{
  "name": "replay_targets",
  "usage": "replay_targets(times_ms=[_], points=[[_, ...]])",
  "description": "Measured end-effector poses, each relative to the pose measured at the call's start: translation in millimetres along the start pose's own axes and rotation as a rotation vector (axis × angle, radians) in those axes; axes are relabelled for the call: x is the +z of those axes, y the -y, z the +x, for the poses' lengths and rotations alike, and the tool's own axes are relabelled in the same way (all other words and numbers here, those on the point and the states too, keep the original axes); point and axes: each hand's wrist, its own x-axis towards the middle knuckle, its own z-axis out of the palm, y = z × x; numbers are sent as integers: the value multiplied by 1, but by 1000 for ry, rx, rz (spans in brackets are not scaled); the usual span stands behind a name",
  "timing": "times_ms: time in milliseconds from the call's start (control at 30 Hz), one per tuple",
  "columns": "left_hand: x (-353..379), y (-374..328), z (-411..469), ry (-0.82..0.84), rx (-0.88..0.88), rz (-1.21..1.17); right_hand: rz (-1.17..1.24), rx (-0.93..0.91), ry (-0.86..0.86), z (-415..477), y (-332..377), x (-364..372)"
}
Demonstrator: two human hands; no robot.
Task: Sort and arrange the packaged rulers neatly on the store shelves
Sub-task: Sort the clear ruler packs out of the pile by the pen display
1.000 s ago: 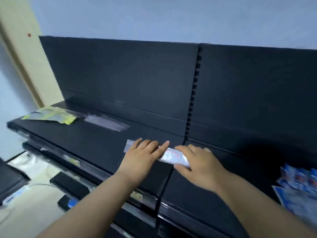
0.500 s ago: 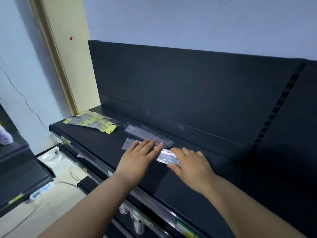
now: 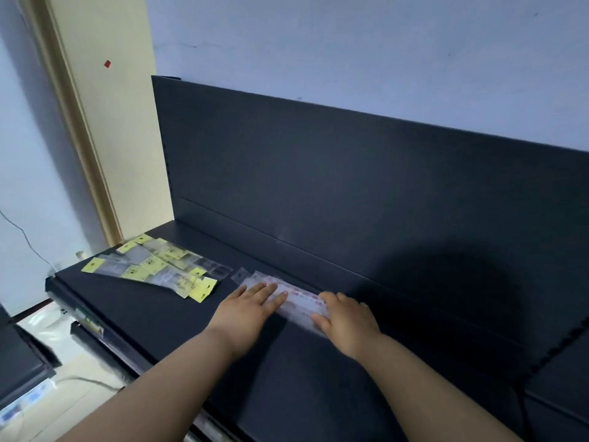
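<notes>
A clear packaged ruler with red and white print (image 3: 301, 306) lies flat on the black top shelf (image 3: 178, 311), close to the back panel. My left hand (image 3: 247, 309) presses on its left part with straight fingers. My right hand (image 3: 345, 320) lies over its right end, fingers flat on the pack. Under the pack's left end the corner of another clear pack (image 3: 242, 275) sticks out. A loose heap of clear ruler packs with yellow header cards (image 3: 159, 269) covers the shelf's left end.
The black back panel (image 3: 318, 186) rises behind the shelf. Lower shelves with price strips (image 3: 86, 323) jut out below at the left. A pale floor with a white cable (image 3: 83, 381) lies beyond them. A beige door frame (image 3: 79, 122) stands at the left.
Both hands have slid the red-and-white pack left along the shelf and back toward the panel, onto the clear packs beside the yellow-carded heap. The view has swung left.
</notes>
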Motion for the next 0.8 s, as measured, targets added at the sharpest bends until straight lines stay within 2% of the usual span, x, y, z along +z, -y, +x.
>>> replay_targets(times_ms=[200,333,433,533,633,800], points=[[15,42,33,96,127,-14,-87,98,135,34,20,26],[31,59,55,123,250,-38,-59,144,214,39,38,38],[37,61,64,217,320,-58,0,178,288,38,42,46],[38,53,75,145,386,20,-1,190,173,30,41,43],[34,30,89,55,488,-4,-2,258,88,11,34,33],[23,-48,90,-14,704,7,-15,438,9,-65,2,14]])
